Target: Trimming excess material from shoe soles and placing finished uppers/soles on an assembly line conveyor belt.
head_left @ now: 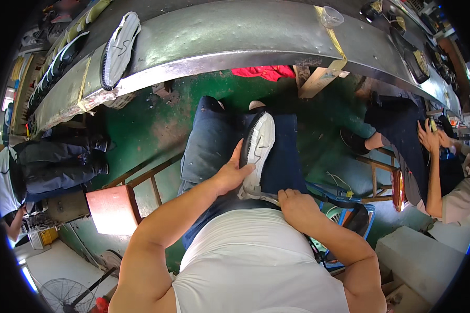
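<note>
A white shoe [262, 142] with dark lacing and a black sole edge lies tilted across my lap, toe pointing away from me. My left hand [234, 175] grips its left side, thumb over the upper and fingers along the sole. From the shoe's near end a narrow pale strip [262, 197] runs right. My right hand [299, 209] is closed on the strip's right end, close to my waist; whether the strip is part of the shoe I cannot tell. Dark blue cloth [283, 156] covers my thighs under the shoe.
Ahead runs a metal-topped bench [235, 31], holding another white shoe [121, 49], a clear plastic cup [331, 17] and a dark shoe [408, 55]. A seated co-worker [431, 151] is at right, another person [57, 164] at left. A reddish stool [112, 208] stands left.
</note>
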A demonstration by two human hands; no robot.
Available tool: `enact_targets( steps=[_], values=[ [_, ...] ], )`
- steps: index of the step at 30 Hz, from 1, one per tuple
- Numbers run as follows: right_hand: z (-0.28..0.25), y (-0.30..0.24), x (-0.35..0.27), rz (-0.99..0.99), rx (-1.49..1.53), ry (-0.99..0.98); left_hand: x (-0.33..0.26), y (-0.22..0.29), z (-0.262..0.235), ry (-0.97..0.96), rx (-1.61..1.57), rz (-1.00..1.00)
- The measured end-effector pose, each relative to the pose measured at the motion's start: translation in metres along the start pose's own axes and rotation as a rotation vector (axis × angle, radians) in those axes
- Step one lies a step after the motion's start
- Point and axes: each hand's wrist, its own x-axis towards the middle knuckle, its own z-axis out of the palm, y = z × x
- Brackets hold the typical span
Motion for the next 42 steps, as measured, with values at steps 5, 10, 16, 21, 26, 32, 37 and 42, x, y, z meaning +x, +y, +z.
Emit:
enact_targets(
  steps=[5, 10, 16, 21, 26, 32, 37, 42],
  values=[
    [0.003, 0.042, 0.009, 0.002, 0.395, -0.379, -0.003, -0.005, 0.022, 0.248, 0.507, 0.144],
    [-0.011, 0.067, 0.017, 0.144, 0.853, -0.813, -0.036, -0.026, 0.003, -0.021, 0.535, 0.013],
    [-0.013, 0.029, 0.014, 0.243, 1.067, -0.272, -0.036, -0.021, 0.015, 0.159, 0.53, 0.084],
    [0.015, 0.034, 0.036, 0.316, 0.968, -0.13, -0.019, -0.023, 0.002, 0.206, 0.314, 0.105],
    [0.027, 0.047, 0.003, 0.407, 1.125, -0.052, -0.069, 0.049, -0.004, -0.002, -0.569, 0.082],
    [-0.003, 0.025, -0.014, 0.183, 0.419, 0.026, -0.059, 0.142, -0.005, -0.292, -0.777, 0.188],
    [-0.036, 0.019, 0.002, -0.012, 0.256, 0.405, -0.01, 0.158, 0.007, -0.232, -0.647, 0.298],
    [-0.094, 0.003, 0.039, -0.236, 0.341, 0.757, -0.012, 0.164, 0.022, -0.316, -0.831, 0.333]
  ],
)
